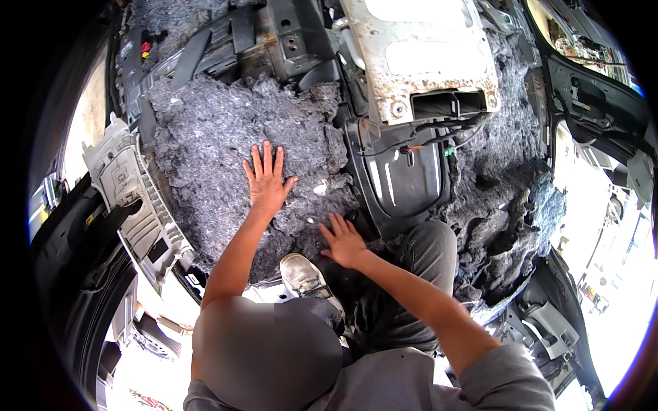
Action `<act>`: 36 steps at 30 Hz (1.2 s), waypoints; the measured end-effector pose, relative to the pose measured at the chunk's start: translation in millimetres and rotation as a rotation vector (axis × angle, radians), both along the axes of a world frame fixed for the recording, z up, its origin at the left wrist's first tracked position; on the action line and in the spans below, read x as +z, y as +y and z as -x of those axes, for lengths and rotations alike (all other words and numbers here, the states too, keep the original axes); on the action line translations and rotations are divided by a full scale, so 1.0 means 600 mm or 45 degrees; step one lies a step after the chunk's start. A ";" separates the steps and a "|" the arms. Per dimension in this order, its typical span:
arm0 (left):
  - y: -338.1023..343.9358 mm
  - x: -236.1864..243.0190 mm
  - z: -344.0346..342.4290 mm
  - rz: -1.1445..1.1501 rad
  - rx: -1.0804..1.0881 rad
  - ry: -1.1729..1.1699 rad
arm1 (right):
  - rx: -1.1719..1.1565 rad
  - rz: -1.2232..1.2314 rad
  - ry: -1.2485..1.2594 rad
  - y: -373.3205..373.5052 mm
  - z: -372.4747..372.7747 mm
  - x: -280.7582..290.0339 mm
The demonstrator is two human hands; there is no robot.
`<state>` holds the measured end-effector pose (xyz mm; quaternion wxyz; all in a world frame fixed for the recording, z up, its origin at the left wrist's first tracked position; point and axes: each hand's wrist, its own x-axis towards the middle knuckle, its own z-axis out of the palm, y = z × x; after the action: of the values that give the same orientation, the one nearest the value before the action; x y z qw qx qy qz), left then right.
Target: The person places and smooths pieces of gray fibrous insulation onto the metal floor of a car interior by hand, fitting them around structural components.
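My left hand (267,185) lies flat on a thick grey felt insulation mat (212,164), fingers spread and pointing away from me. Lower and to the right, my right hand (345,241) rests at the mat's near right edge, its fingers fanned out and nothing held. The mat is fibrous and uneven, with small white bits on it, and covers the floor of a stripped car interior. Close below my right hand are a light shoe (301,274) and a leg in dark trousers (411,274).
A rusty white metal bracket (428,68) with dark wiring stands over a black console tray (404,181). More torn felt (500,240) lies on the right. A loose beige trim panel (137,198) sits along the left door opening. Door frames (596,96) border both sides.
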<state>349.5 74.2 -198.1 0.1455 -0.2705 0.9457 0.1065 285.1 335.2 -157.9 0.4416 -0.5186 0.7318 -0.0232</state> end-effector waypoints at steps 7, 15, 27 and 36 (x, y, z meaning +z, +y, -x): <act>0.000 0.005 -0.003 -0.071 0.022 -0.072 | 0.108 0.017 0.113 -0.016 0.027 0.029; -0.017 0.015 -0.016 -0.092 0.055 -0.032 | -0.785 0.340 0.584 0.101 0.247 0.288; -0.036 -0.002 -0.009 -0.272 0.001 -0.166 | -1.217 -0.847 0.266 0.532 0.131 0.091; -0.083 0.096 0.053 -0.482 -0.165 -0.140 | -1.306 -0.723 0.311 0.507 0.125 0.118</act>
<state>317.9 24.5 -140.5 0.2515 -0.1824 0.9149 0.2579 210.3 639.2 -87.0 0.4081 0.0402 0.9118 0.0227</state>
